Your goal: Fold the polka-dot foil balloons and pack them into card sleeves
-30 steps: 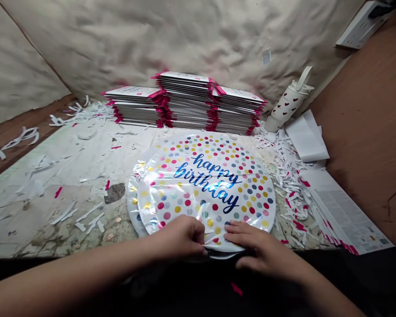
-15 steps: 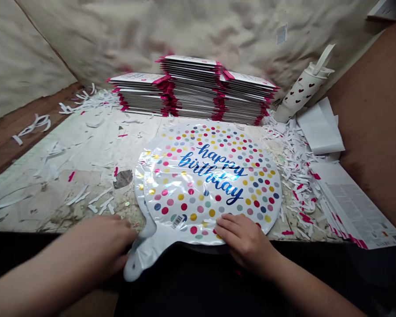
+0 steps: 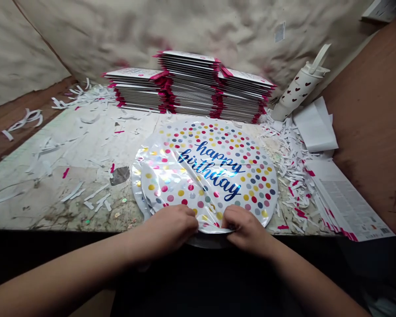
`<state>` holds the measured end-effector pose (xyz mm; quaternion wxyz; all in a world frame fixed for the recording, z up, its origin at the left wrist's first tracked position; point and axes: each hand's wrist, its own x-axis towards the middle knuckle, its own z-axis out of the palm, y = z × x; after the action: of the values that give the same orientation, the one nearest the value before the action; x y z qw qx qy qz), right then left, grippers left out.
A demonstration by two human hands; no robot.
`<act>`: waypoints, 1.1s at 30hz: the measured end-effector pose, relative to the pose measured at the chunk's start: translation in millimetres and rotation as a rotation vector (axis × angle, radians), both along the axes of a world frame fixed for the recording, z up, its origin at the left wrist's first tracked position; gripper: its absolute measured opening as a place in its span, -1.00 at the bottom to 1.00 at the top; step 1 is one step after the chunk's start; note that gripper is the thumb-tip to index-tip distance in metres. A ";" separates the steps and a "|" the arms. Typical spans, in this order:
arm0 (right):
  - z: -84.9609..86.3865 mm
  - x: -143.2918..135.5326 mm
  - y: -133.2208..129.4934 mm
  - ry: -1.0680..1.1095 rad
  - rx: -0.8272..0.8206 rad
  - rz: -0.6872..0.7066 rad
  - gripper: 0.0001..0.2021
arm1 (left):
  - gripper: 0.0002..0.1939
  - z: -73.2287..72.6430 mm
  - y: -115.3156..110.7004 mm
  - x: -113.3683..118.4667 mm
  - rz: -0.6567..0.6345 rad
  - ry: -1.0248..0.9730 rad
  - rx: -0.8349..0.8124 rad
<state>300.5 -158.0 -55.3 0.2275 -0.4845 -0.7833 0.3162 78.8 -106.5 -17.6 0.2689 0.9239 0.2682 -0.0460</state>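
Dotted foil balloon (image 3: 214, 178): flat, slightly over the surface (image 3: 86, 149)'s near edge | Changed: left hand (image 3: 176, 222) has come inward, joining right hand (image 3: 251, 229); fingers of both pinch its near rim, foil creased diagonally | Paper strips (image 3: 292, 169) rightward; packet stacks (image 3: 191, 92) limit room behind; flask (image 3: 297, 94) far right.

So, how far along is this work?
Three stacks of pink-edged packets look done, lined up at the back. In hand: the top foil balloon, its near edge gripped by the left hand and right hand. Remaining, apparently: at least one flat balloon beneath; the total can't be told.
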 end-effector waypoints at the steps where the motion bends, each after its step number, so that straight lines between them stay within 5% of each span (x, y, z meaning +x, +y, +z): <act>1: 1.0 -1.3 3.3 -0.010 -0.015 0.045 -0.80 | -0.78 -3.6 3.5 0.9 0.005 0.011 -0.025; 3: 3.4 -4.9 9.3 -0.067 -0.027 0.159 -0.31 | -0.81 -8.5 8.2 0.5 0.019 0.011 -0.052; 5: 7.5 -5.1 11.8 -0.145 -0.036 0.267 -0.11 | -0.86 -9.8 9.9 -1.0 0.054 -0.015 -0.069; 9: 28.2 26.2 -1.3 -0.150 -0.168 0.379 -0.35 | -0.81 -5.6 12.4 -2.7 0.124 -0.002 -0.177; 13: 51.5 62.1 -17.0 -0.200 -0.292 0.144 -0.66 | -0.76 -1.9 18.3 3.0 0.146 0.019 -0.171; 17: 42.4 24.0 -8.1 -0.241 -0.087 -0.102 -0.46 | -0.80 -0.8 16.8 13.0 0.149 0.116 0.035; 22: 15.7 -33.0 10.7 -0.101 -0.102 -0.101 -0.81 | -0.75 0.5 8.6 -9.4 0.074 0.073 0.083; 28: 17.4 -20.3 13.0 0.284 -0.200 -0.220 -0.88 | -0.62 25.7 25.8 -87.3 0.300 0.123 0.318; 30: 20.5 -18.6 12.9 0.309 -0.156 -0.274 -0.87 | -0.50 34.7 33.3 -99.2 0.376 0.071 0.412; 33: 22.8 -22.4 8.8 0.285 -0.080 -0.269 -0.90 | -0.27 30.8 36.4 -95.7 0.330 -0.040 0.258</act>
<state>278.2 -149.2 -32.5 0.3569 -0.5439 -0.6582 0.3790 -16.8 -70.2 13.2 0.1577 0.8950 0.4141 0.0515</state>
